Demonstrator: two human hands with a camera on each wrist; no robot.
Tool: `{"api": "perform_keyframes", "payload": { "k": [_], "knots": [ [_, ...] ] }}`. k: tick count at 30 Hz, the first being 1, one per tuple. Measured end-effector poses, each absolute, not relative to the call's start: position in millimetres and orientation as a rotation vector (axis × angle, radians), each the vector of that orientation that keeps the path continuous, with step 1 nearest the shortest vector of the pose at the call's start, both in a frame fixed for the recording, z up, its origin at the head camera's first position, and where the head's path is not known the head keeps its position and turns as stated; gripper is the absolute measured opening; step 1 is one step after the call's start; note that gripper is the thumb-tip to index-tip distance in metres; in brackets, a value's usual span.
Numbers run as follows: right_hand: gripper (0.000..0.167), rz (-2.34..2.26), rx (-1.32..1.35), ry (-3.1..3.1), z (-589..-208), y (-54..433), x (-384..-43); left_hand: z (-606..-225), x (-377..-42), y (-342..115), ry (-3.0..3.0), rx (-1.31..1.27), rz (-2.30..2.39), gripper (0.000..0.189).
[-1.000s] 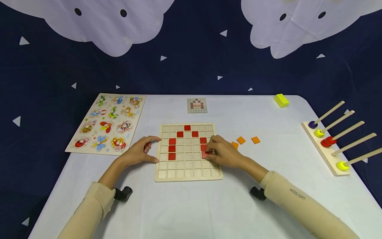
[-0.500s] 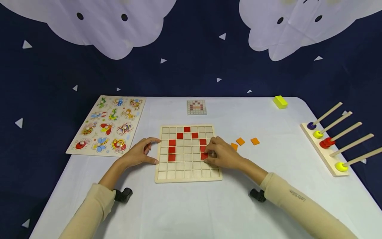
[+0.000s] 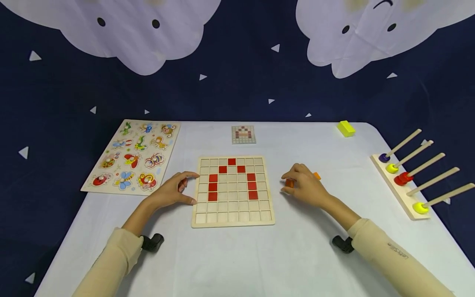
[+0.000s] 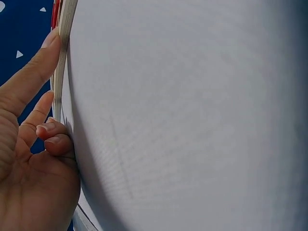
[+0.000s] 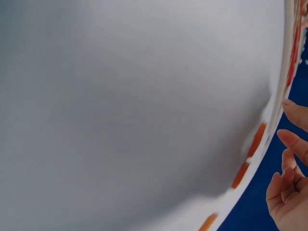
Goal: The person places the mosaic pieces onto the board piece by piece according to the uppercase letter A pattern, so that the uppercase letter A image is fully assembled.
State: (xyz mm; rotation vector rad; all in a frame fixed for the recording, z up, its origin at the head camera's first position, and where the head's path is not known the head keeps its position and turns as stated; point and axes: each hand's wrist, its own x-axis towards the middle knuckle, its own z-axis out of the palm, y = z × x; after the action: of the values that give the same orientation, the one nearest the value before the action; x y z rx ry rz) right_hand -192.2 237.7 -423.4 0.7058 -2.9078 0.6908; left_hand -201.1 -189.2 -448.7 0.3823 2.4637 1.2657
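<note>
A wooden grid board (image 3: 233, 210) lies on the table with several red square tiles (image 3: 253, 195) set in its cells in an arch shape. My left hand (image 3: 172, 189) rests thumb and forefinger, spread apart, against the board's left edge; the left wrist view shows its other fingers loosely bent. To the right of the board, my right hand (image 3: 306, 185) hovers over orange square tiles (image 3: 289, 183), partly covering them. In the right wrist view, thumb and forefinger are apart with nothing held, and orange tiles (image 5: 257, 139) lie on the tabletop.
A small pattern card (image 3: 243, 135) lies behind the board. At the left is an insect picture puzzle (image 3: 130, 156). A yellow block (image 3: 346, 128) stands at the back right, near a wooden peg rack (image 3: 400, 187) with coloured rings along the right edge.
The right hand has let go of a red tile, now lying in a right-side cell, and moved right to the orange tiles. The left hand stays at the board's edge.
</note>
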Motion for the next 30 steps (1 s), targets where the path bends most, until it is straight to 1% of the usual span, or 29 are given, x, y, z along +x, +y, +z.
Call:
{"api": "perform_keyframes", "payload": {
  "k": [7, 13, 17, 23, 30],
  "knots": [
    [0.028, 0.611, 0.621, -2.953, -430.9, 255.9, -192.6, -448.4, -202.0, -189.6, 2.467, 0.379, 1.262, 0.077],
    [0.020, 0.623, 0.615, -2.939, -435.6, 258.3, -193.7, -448.0, -202.5, -189.7, 2.464, 0.385, 1.264, 0.077],
    [0.018, 0.649, 0.623, -2.923, -435.1, 256.5, -194.8, -448.3, -202.0, -189.4, 2.462, 0.379, 1.260, 0.077],
    [0.020, 0.700, 0.659, -2.869, -430.2, 245.0, -200.0, -449.2, -202.6, -190.5, 2.463, 0.386, 1.264, 0.077],
    [0.021, 0.732, 0.763, -2.872, -423.3, 213.1, -206.4, -449.3, -202.5, -189.9, 2.461, 0.386, 1.262, 0.077]
  ]
}}
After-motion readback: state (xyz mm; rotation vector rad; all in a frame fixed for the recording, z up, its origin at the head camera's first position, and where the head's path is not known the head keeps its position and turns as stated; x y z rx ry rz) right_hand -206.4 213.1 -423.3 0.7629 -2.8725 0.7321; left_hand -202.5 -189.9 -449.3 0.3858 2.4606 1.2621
